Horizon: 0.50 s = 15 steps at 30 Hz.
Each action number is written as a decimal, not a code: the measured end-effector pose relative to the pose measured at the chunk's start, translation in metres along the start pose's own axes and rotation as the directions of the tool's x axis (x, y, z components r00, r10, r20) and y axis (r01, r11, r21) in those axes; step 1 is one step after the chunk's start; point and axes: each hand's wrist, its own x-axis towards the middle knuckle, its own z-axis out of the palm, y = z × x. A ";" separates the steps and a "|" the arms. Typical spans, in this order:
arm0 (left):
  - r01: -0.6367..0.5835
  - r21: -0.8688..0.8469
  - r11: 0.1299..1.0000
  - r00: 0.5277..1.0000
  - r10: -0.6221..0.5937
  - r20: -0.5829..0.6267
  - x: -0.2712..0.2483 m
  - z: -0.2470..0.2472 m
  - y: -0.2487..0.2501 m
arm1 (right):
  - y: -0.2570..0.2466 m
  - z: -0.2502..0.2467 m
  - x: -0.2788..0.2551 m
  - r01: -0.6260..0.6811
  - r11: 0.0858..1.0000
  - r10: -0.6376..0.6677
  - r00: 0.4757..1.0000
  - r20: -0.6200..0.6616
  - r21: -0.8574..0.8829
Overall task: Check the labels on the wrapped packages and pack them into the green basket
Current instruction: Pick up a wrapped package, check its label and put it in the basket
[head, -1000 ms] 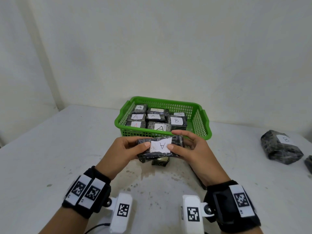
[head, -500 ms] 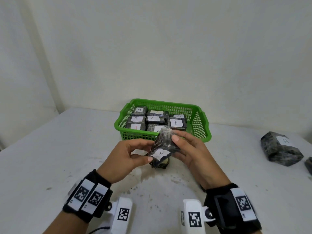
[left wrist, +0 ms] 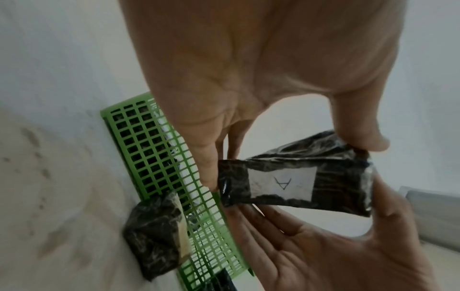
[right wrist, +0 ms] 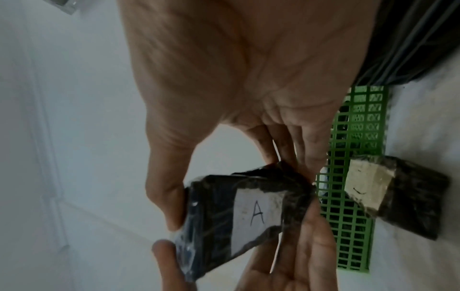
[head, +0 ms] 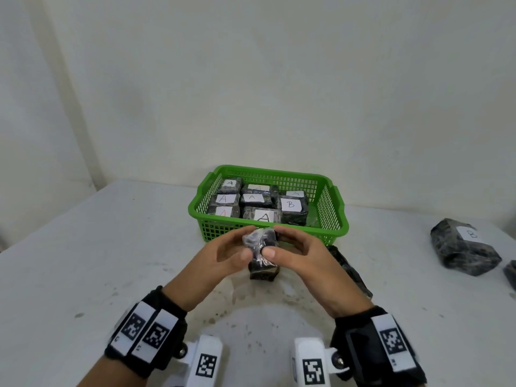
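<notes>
Both hands hold one dark wrapped package (head: 261, 243) just above the table, in front of the green basket (head: 332, 233). My left hand (head: 245, 243) pinches its left side between thumb and fingers; my right hand (head: 277, 241) pinches the right side. In the head view the package stands on end and its label is hidden. The wrist views show the package (left wrist: 293, 181) (right wrist: 248, 212) with a white label marked A. The basket holds several labelled packages (head: 262, 216), mostly A, and one B (head: 291, 206).
Another dark package (head: 262, 275) lies on the table right under the hands. A long dark one (head: 349, 270) lies by my right wrist. At the right sits a package marked B (head: 463, 247), with another (head: 511, 275) cut off by the frame edge.
The held package was flat with its A label facing up. Both hands have turned it on end, and the label now faces away from the head camera.
</notes>
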 end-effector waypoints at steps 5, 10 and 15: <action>0.015 -0.107 0.994 0.998 -0.022 -0.061 0.001 0.000 0.000 | -0.001 0.002 -0.004 -0.042 0.999 0.044 0.995 0.091 -0.026; 0.046 -0.099 0.994 0.999 -0.047 -0.004 -0.003 0.005 0.005 | -0.002 0.003 -0.003 0.026 0.999 -0.026 1.000 -0.004 -0.019; 0.029 -0.151 0.988 0.999 -0.035 -0.036 -0.002 0.003 0.009 | 0.001 0.007 -0.003 -0.029 0.999 0.031 0.997 0.066 -0.026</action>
